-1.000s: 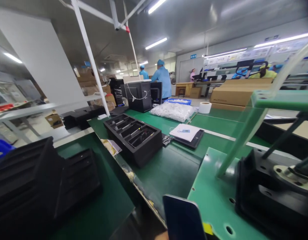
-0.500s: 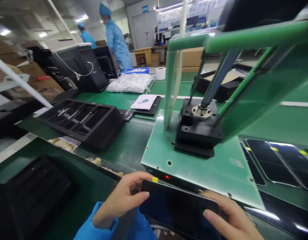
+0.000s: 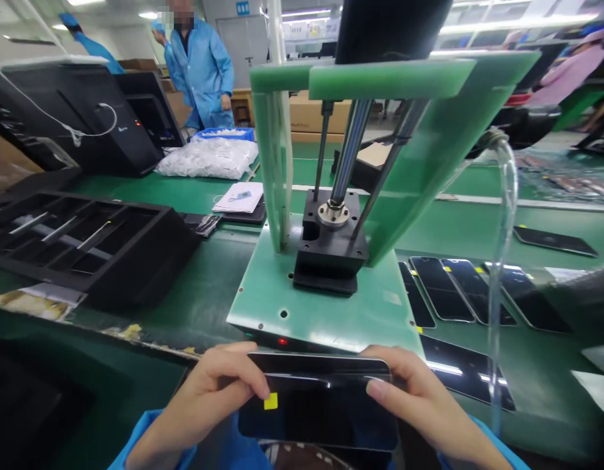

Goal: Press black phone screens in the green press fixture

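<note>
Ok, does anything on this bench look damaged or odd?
Yes: the bench's front edge, left of the green machine, looks worn, with ragged yellowish patches breaking its line. The held phone shows no visible crack.

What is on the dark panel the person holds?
Near the left hand, a yellow tab sits on the panel; the right hand grips the other end. The panel's back and whatever the hands cover can't be seen.

Phone (image 3: 326, 414) before press (image 3: 331, 254), tray (image 3: 140, 261) left, phone row (image 3: 442, 288) right
</note>
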The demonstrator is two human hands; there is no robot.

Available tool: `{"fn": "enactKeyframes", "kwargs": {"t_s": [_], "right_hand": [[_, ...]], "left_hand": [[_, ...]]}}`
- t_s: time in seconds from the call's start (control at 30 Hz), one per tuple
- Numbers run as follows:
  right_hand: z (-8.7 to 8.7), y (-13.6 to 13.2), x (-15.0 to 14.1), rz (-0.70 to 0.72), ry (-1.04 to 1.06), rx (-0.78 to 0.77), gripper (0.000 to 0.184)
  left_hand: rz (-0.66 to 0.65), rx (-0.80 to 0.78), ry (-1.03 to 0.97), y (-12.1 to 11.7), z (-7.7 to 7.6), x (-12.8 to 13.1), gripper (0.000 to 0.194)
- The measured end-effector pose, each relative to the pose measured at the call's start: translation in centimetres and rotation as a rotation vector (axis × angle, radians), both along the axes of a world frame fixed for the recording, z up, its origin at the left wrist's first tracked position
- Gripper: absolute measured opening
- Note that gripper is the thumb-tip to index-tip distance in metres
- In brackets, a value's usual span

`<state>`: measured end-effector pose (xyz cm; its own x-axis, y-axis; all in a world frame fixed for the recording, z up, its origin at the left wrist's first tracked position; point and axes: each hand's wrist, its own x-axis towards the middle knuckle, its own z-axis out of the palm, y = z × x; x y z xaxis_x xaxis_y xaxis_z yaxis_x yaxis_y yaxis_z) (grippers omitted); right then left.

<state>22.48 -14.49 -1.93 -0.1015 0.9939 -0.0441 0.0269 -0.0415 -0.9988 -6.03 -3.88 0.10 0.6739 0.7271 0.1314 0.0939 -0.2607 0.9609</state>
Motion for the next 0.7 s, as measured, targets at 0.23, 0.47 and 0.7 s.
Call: {"fn": "enactKeyframes", "kwargs": {"t_s": [0.23,0.47,0.7], "right_hand": [[-0.3,0.3,-0.3,0.08,0.271,-0.071,0.034],[-0.1,0.2,-0.7,-0.016,0.243,-0.046,0.029],[-0.1,0.8,-1.9,-0.082,0.093,-0.012,0.025]], "left_hand": [[-0.1,-0.064,-0.084,-0.3,0.3,-0.2,0.023],[0.249,0.837,0.194,-2.5,-0.5,-0.7,0.031],[0.043,1.02,0.133,-5.5,1.0,-0.7,0.022]]}}
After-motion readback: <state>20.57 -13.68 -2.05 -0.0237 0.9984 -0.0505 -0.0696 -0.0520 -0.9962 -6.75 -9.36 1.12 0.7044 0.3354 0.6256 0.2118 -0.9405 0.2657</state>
